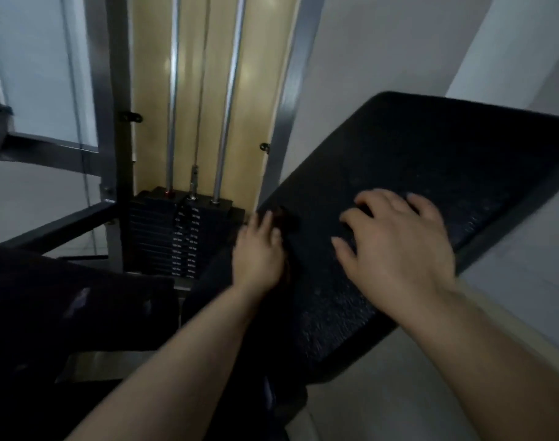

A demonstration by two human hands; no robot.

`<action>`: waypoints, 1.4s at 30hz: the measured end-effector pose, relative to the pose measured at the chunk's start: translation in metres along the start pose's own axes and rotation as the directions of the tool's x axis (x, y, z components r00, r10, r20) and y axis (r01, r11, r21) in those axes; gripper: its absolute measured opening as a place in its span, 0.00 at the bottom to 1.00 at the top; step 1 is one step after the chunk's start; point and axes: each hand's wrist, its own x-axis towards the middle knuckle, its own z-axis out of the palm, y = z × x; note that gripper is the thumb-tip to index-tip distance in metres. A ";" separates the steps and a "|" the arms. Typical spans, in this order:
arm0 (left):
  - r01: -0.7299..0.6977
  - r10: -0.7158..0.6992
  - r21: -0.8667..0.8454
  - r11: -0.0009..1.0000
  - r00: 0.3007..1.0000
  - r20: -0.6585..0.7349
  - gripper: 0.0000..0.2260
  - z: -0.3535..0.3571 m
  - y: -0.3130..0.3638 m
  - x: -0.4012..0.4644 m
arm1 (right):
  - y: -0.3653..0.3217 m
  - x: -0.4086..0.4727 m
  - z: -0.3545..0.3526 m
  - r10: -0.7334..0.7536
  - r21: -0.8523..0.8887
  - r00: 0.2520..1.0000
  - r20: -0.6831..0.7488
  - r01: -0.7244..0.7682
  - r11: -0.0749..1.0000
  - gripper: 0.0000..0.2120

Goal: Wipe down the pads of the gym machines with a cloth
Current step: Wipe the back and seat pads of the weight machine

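Two bare hands are at work on a big black pad (430,160) of a gym machine, seen from the one head view. It is dim and a bit blurry. The right hand (395,246) lies on top of the pad with its fingers spread apart and bent a little, pressing down; something dark may be under it, but I cannot tell if that is the cloth. The left hand (259,253) is at the pad's left edge, and its fingers look curled over the edge around a dark, brownish bit (286,218) that may be the cloth, though I cannot be sure. Behind the pad stands the weight stack (163,237) with two shiny rods (230,100) going up. I think the wiping of this pad is going on now. Next, the pressing hand should slide up toward the far end, which looks not yet reached, while the other hand keeps the pad steady.
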 end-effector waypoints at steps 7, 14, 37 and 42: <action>-0.083 0.082 -0.029 0.996 0.996 -0.031 0.21 -0.004 0.010 -0.103 | -0.003 -0.004 -0.002 0.011 0.015 1.000 0.003 -0.011 1.000 0.11; 0.031 -0.034 0.086 0.996 0.999 0.037 0.22 0.000 0.016 -0.043 | -0.005 -0.003 0.001 0.001 -0.008 0.999 -0.045 -0.001 1.000 0.12; 0.217 -0.217 0.093 0.972 0.976 -0.006 0.22 0.002 0.010 0.021 | -0.001 -0.003 0.005 -0.012 0.023 0.995 -0.095 0.014 1.000 0.15; 0.199 -0.198 0.094 0.976 0.980 -0.019 0.22 0.006 0.003 0.013 | -0.003 -0.005 0.005 0.004 0.054 0.997 -0.082 0.001 0.999 0.16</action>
